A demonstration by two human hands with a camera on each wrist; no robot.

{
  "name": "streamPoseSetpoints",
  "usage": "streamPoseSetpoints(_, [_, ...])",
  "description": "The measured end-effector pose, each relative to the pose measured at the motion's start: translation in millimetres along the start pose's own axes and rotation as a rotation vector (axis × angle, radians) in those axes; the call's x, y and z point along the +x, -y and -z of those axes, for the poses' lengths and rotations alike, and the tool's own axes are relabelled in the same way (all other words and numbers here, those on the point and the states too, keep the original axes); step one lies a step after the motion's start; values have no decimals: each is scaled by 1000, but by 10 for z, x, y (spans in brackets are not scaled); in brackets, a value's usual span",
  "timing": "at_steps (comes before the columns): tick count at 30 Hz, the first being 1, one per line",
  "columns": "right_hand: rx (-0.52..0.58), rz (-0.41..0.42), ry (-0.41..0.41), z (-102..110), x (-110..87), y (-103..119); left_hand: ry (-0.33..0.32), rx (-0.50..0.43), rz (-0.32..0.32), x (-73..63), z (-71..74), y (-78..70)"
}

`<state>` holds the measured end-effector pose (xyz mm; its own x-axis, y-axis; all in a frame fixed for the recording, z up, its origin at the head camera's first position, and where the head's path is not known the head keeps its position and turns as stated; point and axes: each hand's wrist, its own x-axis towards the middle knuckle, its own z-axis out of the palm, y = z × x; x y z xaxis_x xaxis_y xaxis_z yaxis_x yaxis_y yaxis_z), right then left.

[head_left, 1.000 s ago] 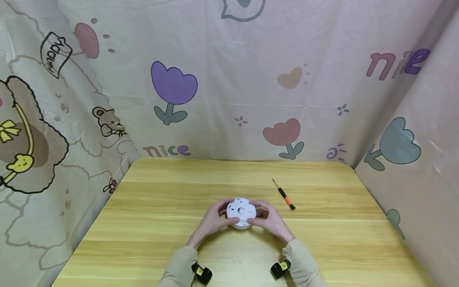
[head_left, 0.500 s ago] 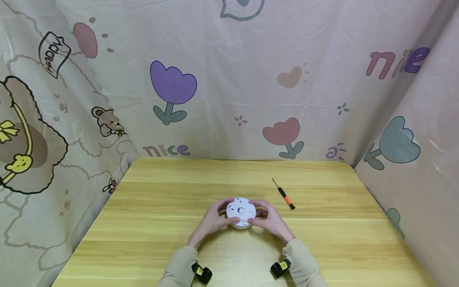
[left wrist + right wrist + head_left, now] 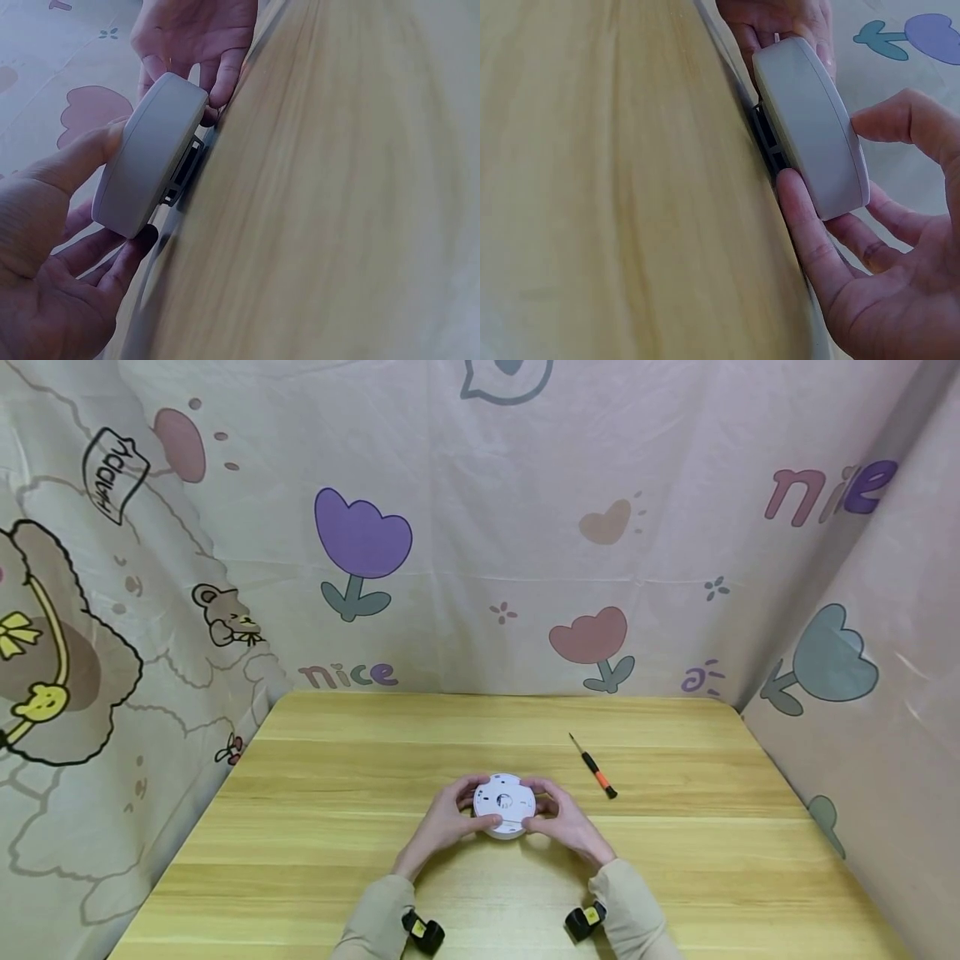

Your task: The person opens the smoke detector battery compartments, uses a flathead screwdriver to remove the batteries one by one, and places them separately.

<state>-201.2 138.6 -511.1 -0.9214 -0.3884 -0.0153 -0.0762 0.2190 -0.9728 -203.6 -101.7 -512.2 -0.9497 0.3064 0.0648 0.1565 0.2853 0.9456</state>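
Note:
A round white smoke detector [image 3: 504,806] is between my two hands, its slotted back plate with a central hole facing up. In the left wrist view, a dark slatted vent [image 3: 184,171] shows on its underside, close to the tabletop; whether it touches is unclear. My left hand [image 3: 442,821] grips the left side, thumb on the upper face near the front and fingers around the rim and below. On the opposite side my right hand [image 3: 568,823] holds it the same way, thumb at the front right edge. In the right wrist view, one fingertip [image 3: 795,191] lies beside the vent.
A small black-and-orange screwdriver [image 3: 597,772] lies on the wooden table [image 3: 337,760], behind and right of the right hand, its tip pointing away. Printed curtains [image 3: 480,527] enclose the table's back and sides. Black wrist cameras [image 3: 423,932] sit at both cuffs.
My right thumb has slid slightly to the right along the top plate. Both hands keep their hold, and the smoke detector and screwdriver stay in place.

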Motion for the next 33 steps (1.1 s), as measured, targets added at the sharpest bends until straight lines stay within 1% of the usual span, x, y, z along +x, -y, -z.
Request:
streamPoseSetpoints(5, [-1,7,26,-4,2,8,-5,-3,2,-4,-4,4])
streamPoseSetpoints(8, [0,-7,29,-12,7,13,-8,-4,2,-4,-4,6])
streamPoseSetpoints(14, [34,-41,38,-37,9,44,-11,-4,1,-3,0,4])
streamPoseSetpoints(21, [70,-49,44,-47,14,45,-15,9,-13,-7,-3,-5])
streamPoseSetpoints(28, [28,-43,43,-37,16,41,-18,-5,-13,-22,-5,-16])
streamPoseSetpoints(33, [27,-43,50,-33,12,44,-19,-22,-14,-36,-6,-38])
